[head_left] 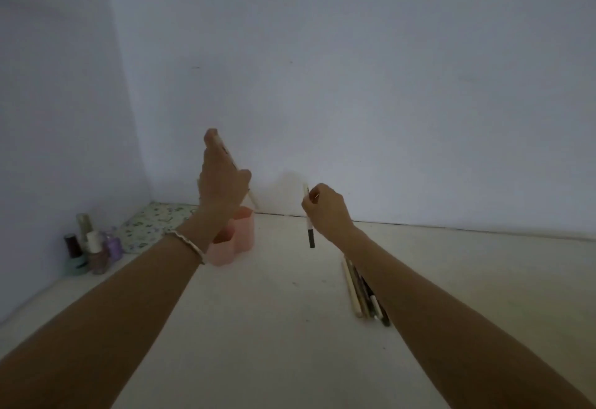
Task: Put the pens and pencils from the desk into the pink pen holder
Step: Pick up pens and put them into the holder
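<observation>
The pink pen holder [237, 241] stands on the white desk, partly hidden behind my left wrist. My left hand [222, 179] is raised above it and grips a pale pencil [253, 199] that slants down toward the holder's far rim. To the right, my right hand [325, 210] pinches a white pen with a black end [310, 231], which hangs nearly upright above the desk. A bundle of several pens and pencils [364, 292] lies on the desk, partly covered by my right forearm.
Several nail polish bottles [92, 247] stand at the left by the wall. A floral patterned cloth [154, 223] lies in the back corner behind the holder. Walls close the desk at the back and left.
</observation>
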`<state>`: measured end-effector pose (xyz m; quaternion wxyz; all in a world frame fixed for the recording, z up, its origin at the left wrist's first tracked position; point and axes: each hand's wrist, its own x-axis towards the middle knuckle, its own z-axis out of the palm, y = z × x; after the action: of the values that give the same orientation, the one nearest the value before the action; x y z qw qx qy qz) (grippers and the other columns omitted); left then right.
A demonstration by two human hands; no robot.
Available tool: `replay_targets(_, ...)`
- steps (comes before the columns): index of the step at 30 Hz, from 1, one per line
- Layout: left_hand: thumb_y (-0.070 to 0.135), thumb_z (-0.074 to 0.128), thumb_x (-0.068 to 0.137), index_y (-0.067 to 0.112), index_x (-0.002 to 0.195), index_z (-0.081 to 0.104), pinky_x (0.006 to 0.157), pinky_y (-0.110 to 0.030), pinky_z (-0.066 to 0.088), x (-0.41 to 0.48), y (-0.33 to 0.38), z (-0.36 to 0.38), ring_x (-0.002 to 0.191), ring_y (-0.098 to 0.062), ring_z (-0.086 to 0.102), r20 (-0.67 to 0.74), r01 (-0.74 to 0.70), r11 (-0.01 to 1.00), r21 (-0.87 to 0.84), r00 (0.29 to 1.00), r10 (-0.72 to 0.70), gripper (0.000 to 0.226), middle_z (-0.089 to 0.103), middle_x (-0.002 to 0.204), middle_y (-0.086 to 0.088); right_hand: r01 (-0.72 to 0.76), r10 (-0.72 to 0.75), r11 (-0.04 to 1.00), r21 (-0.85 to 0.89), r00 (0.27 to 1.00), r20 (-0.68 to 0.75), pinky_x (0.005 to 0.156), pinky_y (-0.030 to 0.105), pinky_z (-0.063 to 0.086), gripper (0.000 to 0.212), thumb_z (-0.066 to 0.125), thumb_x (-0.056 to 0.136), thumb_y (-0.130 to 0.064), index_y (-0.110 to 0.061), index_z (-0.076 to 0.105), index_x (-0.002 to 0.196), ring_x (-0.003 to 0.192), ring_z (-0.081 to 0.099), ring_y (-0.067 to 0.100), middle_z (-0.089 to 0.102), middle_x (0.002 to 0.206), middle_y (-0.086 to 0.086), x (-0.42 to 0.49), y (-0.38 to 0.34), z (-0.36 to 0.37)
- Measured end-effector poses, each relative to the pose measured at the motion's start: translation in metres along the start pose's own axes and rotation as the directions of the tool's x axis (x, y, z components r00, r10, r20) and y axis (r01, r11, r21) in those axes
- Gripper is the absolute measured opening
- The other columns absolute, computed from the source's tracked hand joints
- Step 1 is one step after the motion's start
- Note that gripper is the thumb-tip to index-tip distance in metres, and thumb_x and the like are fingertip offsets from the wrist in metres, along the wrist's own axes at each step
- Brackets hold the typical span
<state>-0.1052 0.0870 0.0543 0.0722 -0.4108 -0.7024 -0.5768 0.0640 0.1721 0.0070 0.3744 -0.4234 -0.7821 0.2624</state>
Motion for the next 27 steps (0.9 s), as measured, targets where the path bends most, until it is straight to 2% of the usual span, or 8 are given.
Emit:
replay_targets(3, -0.003, 0.062, 0.078, 0.033, 0.138, 0.021, 0.080, -0.047, 0.057, 0.030, -0.021, -0.021, 0.093, -0.031, 0.064, -0.123, -0.092, 0.995, -0.025, 0.988, 0.088, 0.081, 0.055, 0.118, -0.009, 0.165, -0.139, 0.977, 0.137, 0.974, -0.177, 0.046, 0.020, 0.045, 0.026, 0.048, 0.097, -0.014, -0.017, 0.041, 0.122, 0.052, 0.054, 0.013, 0.054, 0.062, -0.002, 0.010, -0.020, 0.013)
replay_targets(8, -0.002, 0.059, 0.086, 0.036, 0.141, 0.024, 0.075, -0.044, 0.058, 0.041, -0.063, -0.024, 0.089, -0.027, 0.066, -0.009, -0.191, 0.978, 0.085, 0.981, 0.192, 0.075, 0.058, 0.117, -0.008, 0.311, -0.249, 0.923, 0.226, 0.932, -0.265, 0.053, 0.024, 0.050, 0.034, 0.044, 0.099, -0.014, -0.025, 0.036, 0.130, 0.061, 0.062, 0.021, 0.064, 0.076, 0.008, 0.020, -0.042, 0.045)
replay_targets(11, 0.005, 0.059, 0.088, 0.015, 0.120, 0.057, 0.086, -0.044, 0.051, 0.036, -0.083, -0.018, 0.099, -0.029, 0.062, 0.049, -0.342, 0.879, 0.331, 0.937, 0.346, 0.034, 0.062, 0.110, -0.011, 0.337, -0.263, 0.903, 0.266, 0.924, -0.279, 0.056, 0.026, 0.051, 0.033, 0.044, 0.099, -0.015, -0.027, 0.034, 0.128, 0.064, 0.062, 0.021, 0.065, 0.078, 0.007, 0.023, -0.050, 0.064)
replay_targets(13, 0.016, 0.058, 0.090, 0.012, 0.107, 0.069, 0.095, -0.045, 0.042, 0.035, -0.092, -0.018, 0.116, -0.031, 0.054, 0.011, -0.333, 0.814, 0.476, 0.928, 0.372, 0.021, 0.060, 0.120, -0.012, 0.357, -0.272, 0.887, 0.292, 0.916, -0.295, 0.057, 0.029, 0.052, 0.032, 0.044, 0.100, -0.017, -0.028, 0.033, 0.127, 0.062, 0.062, 0.017, 0.065, 0.077, 0.003, 0.027, -0.057, 0.074)
replay_targets(17, 0.013, 0.049, 0.091, 0.013, 0.123, 0.059, 0.095, -0.043, 0.038, 0.035, -0.094, -0.029, 0.118, -0.030, 0.048, -0.178, -0.214, 0.903, 0.373, 0.938, 0.296, 0.034, 0.056, 0.125, -0.011, 0.402, -0.284, 0.850, 0.341, 0.894, -0.346, 0.049, 0.024, 0.046, 0.029, 0.044, 0.100, -0.019, -0.030, 0.032, 0.124, 0.054, 0.056, 0.010, 0.062, 0.074, -0.006, 0.043, -0.081, 0.092)
replay_targets(22, 0.005, 0.049, 0.088, 0.011, 0.126, 0.054, 0.097, -0.042, 0.042, 0.034, -0.086, -0.041, 0.112, -0.027, 0.053, -0.196, -0.225, 0.947, 0.231, 0.942, 0.272, 0.038, 0.052, 0.127, -0.011, 0.410, -0.360, 0.889, 0.205, 0.901, -0.241, 0.053, 0.030, 0.052, 0.029, 0.043, 0.101, -0.017, -0.021, 0.034, 0.128, 0.059, 0.060, 0.016, 0.064, 0.076, 0.005, 0.056, -0.098, 0.117)
replay_targets(25, 0.004, 0.049, 0.088, 0.011, 0.126, 0.053, 0.090, -0.039, 0.048, 0.032, -0.082, -0.042, 0.105, -0.023, 0.056, -0.181, -0.241, 0.955, 0.171, 0.945, 0.271, 0.038, 0.050, 0.127, -0.009, 0.434, -0.427, 0.899, 0.064, 0.899, -0.099, 0.066, 0.043, 0.056, 0.024, 0.042, 0.100, -0.014, -0.013, 0.045, 0.124, 0.070, 0.062, 0.024, 0.065, 0.080, 0.010, 0.049, -0.093, 0.131)
replay_targets(27, 0.004, 0.049, 0.088, 0.012, 0.125, 0.053, 0.085, -0.032, 0.048, 0.030, -0.079, -0.040, 0.102, -0.020, 0.057, -0.175, -0.218, 0.964, 0.153, 0.954, 0.243, 0.038, 0.050, 0.128, -0.006, 0.495, -0.502, 0.863, -0.097, 0.862, -0.066, 0.086, 0.043, 0.050, 0.023, 0.046, 0.097, -0.011, -0.006, 0.064, 0.110, 0.094, 0.060, 0.026, 0.068, 0.099, 0.013, 0.045, -0.085, 0.135)
